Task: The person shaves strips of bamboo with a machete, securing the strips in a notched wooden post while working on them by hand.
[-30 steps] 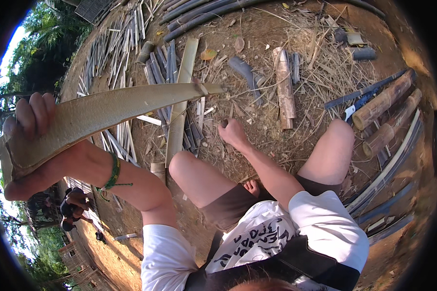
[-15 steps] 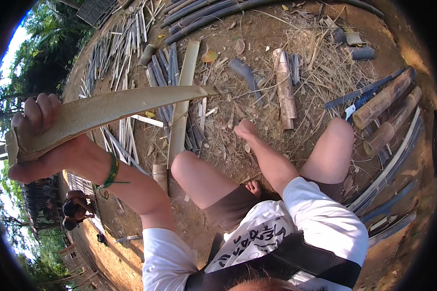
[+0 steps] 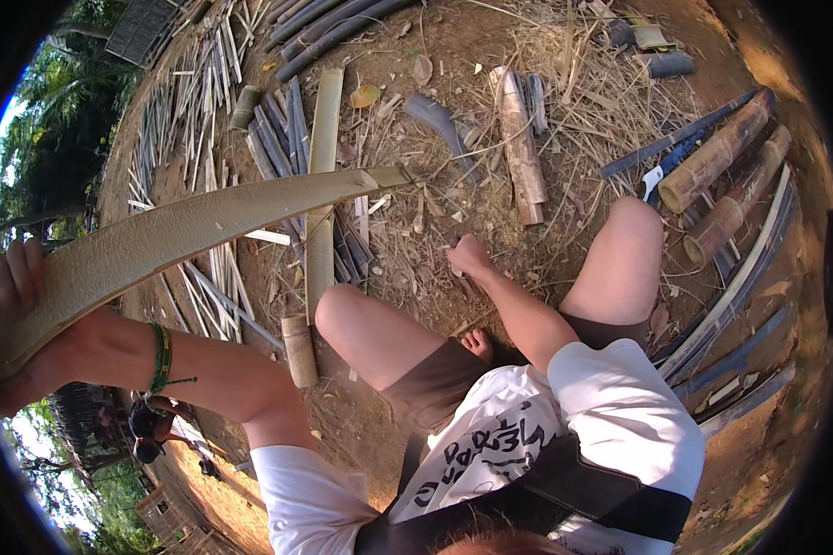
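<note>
Outdoors, a dirt ground [image 3: 393,60] with dry straw-like shavings [image 3: 565,92] spreads around the person's bent legs; a heap of thin split-bamboo strips [image 3: 199,120] lies at the far left, and another person [image 3: 148,425] shows in the left background. Above the ground is a long split-bamboo slat [image 3: 204,217], running from the left edge in to the middle, where its narrower-looking end lies left of and beyond the right hand [image 3: 469,256]. The left hand [image 3: 51,359] is wrapped firmly about the slat's left end, fingers over the far edge. The right hand is folded into a fist, apparently around a small dark object [image 3: 453,242]; what it is, I cannot tell. A short bamboo tube [image 3: 299,350] sits near left, and a handsaw [image 3: 651,178] lies beside bamboo log sections [image 3: 717,153] at the right. The step in hand looks like holding the slat up and steady; the next move seems to call for keeping that left grip firm
</note>
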`<state>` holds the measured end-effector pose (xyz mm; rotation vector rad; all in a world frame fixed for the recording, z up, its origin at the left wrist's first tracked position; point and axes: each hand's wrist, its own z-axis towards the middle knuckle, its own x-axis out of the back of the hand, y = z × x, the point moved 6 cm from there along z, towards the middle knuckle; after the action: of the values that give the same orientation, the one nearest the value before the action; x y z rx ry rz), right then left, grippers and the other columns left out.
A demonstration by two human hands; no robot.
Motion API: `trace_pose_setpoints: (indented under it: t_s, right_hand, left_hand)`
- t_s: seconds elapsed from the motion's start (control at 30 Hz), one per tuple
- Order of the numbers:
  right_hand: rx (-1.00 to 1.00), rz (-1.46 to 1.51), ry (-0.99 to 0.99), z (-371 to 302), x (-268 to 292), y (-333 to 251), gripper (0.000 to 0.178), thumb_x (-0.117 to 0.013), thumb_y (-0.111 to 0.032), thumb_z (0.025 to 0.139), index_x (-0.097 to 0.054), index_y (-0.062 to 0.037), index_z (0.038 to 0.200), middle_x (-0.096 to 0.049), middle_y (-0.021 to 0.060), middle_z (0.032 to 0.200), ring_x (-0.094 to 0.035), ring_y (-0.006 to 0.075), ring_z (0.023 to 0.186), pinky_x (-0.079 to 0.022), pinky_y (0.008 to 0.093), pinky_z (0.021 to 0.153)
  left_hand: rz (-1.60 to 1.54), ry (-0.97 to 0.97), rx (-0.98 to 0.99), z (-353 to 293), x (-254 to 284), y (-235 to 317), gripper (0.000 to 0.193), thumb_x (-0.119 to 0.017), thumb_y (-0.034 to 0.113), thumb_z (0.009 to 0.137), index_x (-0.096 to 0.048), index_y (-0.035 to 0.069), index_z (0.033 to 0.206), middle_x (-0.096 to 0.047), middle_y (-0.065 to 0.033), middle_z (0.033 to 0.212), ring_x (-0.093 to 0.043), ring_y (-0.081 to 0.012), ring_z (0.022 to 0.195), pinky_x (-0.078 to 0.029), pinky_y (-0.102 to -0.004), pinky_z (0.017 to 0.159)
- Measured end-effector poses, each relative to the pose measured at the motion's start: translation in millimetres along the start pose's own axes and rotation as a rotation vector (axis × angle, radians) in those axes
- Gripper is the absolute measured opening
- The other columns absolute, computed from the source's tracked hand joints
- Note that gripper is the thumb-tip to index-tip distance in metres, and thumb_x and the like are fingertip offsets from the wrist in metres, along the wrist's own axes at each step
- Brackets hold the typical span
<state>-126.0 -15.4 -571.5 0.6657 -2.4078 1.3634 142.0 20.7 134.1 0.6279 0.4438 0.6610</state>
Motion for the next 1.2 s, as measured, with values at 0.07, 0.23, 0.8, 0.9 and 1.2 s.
trace_pose_setpoints:
  t_s: [0.07, 0.23, 0.8, 0.9, 1.2]
  right_hand:
    - [0.008, -0.041, -0.056, -8, -4, -23, 0.024, -0.070, -0.022, 0.080, -0.069, 0.0025, 0.080, -0.069, 0.0233, 0.073, -0.070, 0.0377, 0.072, -0.052, 0.0476, 0.065]
    - [0.302, 0.101, -0.050, -70, 23, -101, 0.029, -0.070, -0.024, 0.081, -0.070, 0.0050, 0.085, -0.071, 0.0234, 0.078, -0.072, 0.0392, 0.078, -0.054, 0.0475, 0.070]
    - [-0.145, -0.063, -0.017, 21, 3, 14, 0.030, -0.068, -0.021, 0.080, -0.074, 0.0007, 0.100, -0.073, 0.0236, 0.093, -0.071, 0.0438, 0.090, -0.056, 0.0490, 0.082]
    - [-0.084, -0.037, -0.028, 25, 15, -21, 0.031, -0.069, -0.022, 0.079, -0.073, 0.0012, 0.099, -0.073, 0.0238, 0.089, -0.070, 0.0460, 0.086, -0.056, 0.0498, 0.081]
    - [-0.022, -0.070, 0.056, 33, 0, 20, 0.033, -0.071, -0.029, 0.080, -0.072, 0.0026, 0.089, -0.072, 0.0217, 0.082, -0.071, 0.0387, 0.080, -0.055, 0.0473, 0.073]
  left_hand:
    - [-0.062, -0.012, -0.149, -21, -13, -3, 0.079, -0.050, 0.068, 0.082, -0.048, -0.010, 0.091, -0.042, -0.0239, 0.093, -0.046, -0.0361, 0.090, -0.047, -0.0451, 0.085]
    - [-0.106, -0.054, -0.230, -28, -11, -5, 0.079, -0.046, 0.068, 0.085, -0.047, -0.011, 0.095, -0.040, -0.0274, 0.098, -0.044, -0.0391, 0.095, -0.044, -0.0471, 0.085]
    - [-0.377, -0.422, -0.171, -7, -37, 2, 0.091, -0.042, 0.074, 0.078, -0.052, -0.013, 0.103, -0.047, -0.0322, 0.097, -0.053, -0.0421, 0.091, -0.048, -0.0509, 0.079]
    - [-0.741, -0.840, -0.049, -1, -23, -8, 0.077, -0.044, 0.074, 0.076, -0.050, -0.002, 0.085, -0.039, -0.0187, 0.081, -0.038, -0.0253, 0.072, -0.033, -0.0384, 0.063]
    - [-0.603, -0.600, -0.051, 12, -17, -17, 0.075, -0.066, 0.078, 0.059, -0.042, 0.008, 0.073, -0.030, -0.0026, 0.074, -0.030, -0.0162, 0.068, -0.022, -0.0325, 0.062]
